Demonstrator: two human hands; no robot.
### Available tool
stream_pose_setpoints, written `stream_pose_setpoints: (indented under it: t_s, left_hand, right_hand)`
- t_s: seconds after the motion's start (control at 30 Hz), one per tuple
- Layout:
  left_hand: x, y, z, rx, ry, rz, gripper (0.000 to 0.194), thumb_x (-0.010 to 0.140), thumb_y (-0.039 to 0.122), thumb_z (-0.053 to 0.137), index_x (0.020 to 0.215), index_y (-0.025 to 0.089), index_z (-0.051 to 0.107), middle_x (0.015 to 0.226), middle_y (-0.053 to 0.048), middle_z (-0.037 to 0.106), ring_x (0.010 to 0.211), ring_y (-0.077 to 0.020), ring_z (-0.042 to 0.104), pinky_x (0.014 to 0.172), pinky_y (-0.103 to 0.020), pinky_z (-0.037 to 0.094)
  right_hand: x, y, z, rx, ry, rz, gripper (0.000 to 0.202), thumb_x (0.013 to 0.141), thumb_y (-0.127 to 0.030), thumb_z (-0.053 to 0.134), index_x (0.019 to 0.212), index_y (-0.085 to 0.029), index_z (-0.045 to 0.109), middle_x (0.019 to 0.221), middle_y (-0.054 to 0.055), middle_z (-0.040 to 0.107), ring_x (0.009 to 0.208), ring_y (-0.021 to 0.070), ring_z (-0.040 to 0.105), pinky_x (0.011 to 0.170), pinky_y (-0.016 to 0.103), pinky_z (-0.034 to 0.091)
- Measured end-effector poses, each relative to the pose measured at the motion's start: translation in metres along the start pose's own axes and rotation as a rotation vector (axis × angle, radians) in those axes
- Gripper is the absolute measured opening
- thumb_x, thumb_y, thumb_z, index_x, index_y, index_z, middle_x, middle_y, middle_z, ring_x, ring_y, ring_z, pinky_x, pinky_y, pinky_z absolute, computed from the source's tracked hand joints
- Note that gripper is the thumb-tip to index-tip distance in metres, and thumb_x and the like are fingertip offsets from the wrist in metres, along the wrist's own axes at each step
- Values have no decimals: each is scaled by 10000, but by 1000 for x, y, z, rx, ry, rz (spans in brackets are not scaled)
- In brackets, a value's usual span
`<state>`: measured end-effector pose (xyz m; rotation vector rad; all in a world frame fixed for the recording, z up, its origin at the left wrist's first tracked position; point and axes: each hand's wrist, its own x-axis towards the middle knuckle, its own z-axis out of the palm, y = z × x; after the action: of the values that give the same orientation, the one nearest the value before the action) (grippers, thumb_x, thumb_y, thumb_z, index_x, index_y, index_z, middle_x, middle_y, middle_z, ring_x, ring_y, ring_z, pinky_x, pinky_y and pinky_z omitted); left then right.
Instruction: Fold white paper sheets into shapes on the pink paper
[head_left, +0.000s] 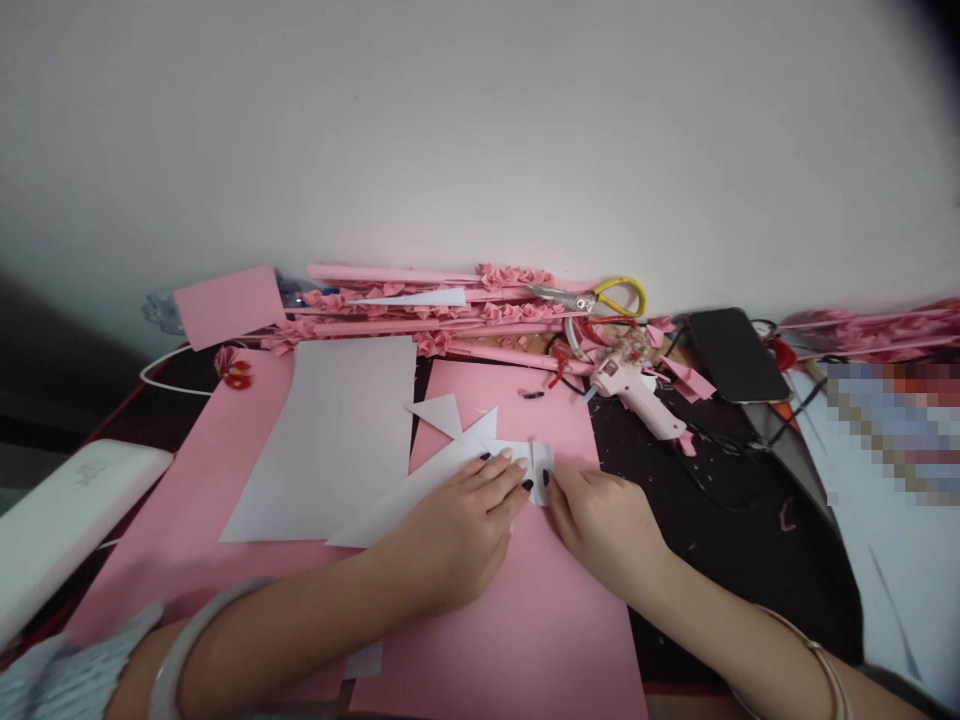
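Observation:
My left hand [461, 530] lies with its fingers stretched out, pressing on a small folded piece of white paper [541, 458] over the pink sheet. At that piece's right edge, the fingers of my right hand [604, 510] are pinched together on the paper. Under and beside my left hand are a long pointed white paper [397, 500] and a small white paper triangle [441, 413]. A larger white sheet [330, 440] lies further left. Beneath my hands is the pink sheet [525, 610].
Behind lie pink paper flower stems [420, 325] and yellow-handled scissors [581, 300]. A pink hot glue gun [637, 395] with a dark cable and a black phone [739, 355] are at right. A white box-shaped device [82, 520] stands at left.

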<state>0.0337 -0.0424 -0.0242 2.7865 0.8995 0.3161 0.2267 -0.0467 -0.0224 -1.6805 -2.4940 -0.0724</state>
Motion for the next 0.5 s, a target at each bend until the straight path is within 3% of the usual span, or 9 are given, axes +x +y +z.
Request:
stream_pose_setpoints:
  t_s: [0.5]
  left_hand:
    - [1,1,-1,17,-12,1,396,870,176,369,1239,80,478,1345,-146,422,1265,-272,346,1025,-427,335]
  right_hand:
    - [-7,5,2,21,46,13,249,819,-190,386,622,-149,532,484,30,554,412,122,480,450,249,173]
